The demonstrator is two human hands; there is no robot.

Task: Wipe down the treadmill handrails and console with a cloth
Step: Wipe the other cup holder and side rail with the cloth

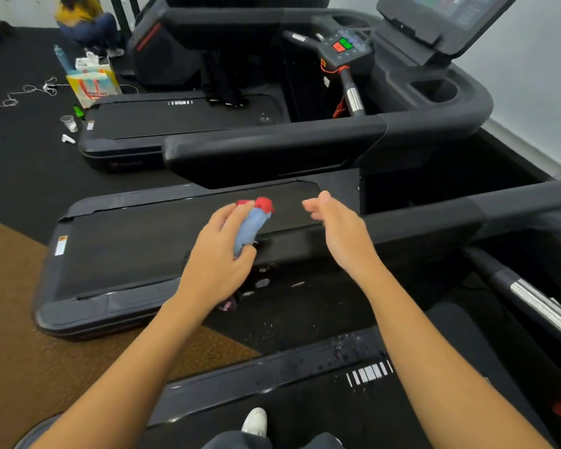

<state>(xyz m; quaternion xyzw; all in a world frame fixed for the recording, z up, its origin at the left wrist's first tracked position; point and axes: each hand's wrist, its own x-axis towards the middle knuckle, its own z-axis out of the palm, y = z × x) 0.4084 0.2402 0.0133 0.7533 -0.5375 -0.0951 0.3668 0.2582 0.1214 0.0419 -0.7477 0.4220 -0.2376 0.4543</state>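
- While the left hand is balled up around a blue cloth with red edging, it sits just over the near handrail.
- Right hand has nothing in it, fingers loosely spread, hanging above that same rail.
- Console of the next treadmill sits well back.

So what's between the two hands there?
Nothing solid. In the head view, the left hand grips the cloth, the right hand is open, and only the treadmill belt shows through the gap.
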